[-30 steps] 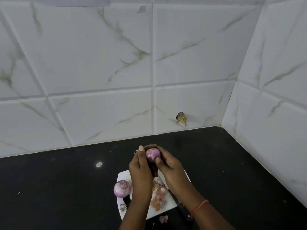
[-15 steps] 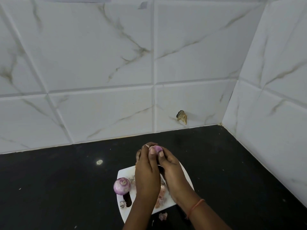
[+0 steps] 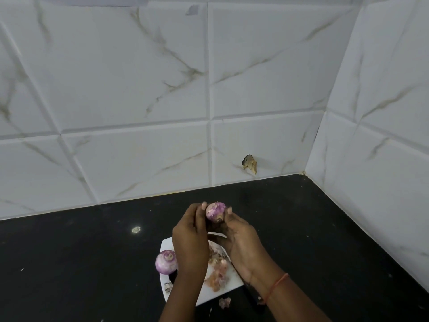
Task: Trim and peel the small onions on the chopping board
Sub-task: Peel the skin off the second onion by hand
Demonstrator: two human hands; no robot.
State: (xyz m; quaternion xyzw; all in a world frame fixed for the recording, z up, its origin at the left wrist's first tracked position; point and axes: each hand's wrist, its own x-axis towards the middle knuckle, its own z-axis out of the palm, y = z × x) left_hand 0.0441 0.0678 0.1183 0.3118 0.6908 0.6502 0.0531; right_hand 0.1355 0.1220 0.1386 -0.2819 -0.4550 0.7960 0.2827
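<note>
A small purple onion (image 3: 216, 212) with bits of loose skin is held above the counter, between both hands. My left hand (image 3: 190, 240) grips its left side with thumb and fingertips. My right hand (image 3: 241, 240) cups it from the right and from below, fingers curled round it. Beneath the hands lies the white chopping board (image 3: 167, 247). A second purple onion (image 3: 165, 261), its top trimmed, sits at the board's left edge. Pale onion skins (image 3: 218, 276) are heaped on the board. I cannot make out a knife.
The board lies on a black counter (image 3: 81, 263) in a corner of white marbled wall tiles (image 3: 139, 89). One scrap of skin (image 3: 224, 302) lies on the counter just off the board's near edge. A chipped spot (image 3: 250, 163) marks the back wall.
The fingers that covered the held onion half a second ago have drawn back, so more of it shows. The hands stay over the board at about the same height.
</note>
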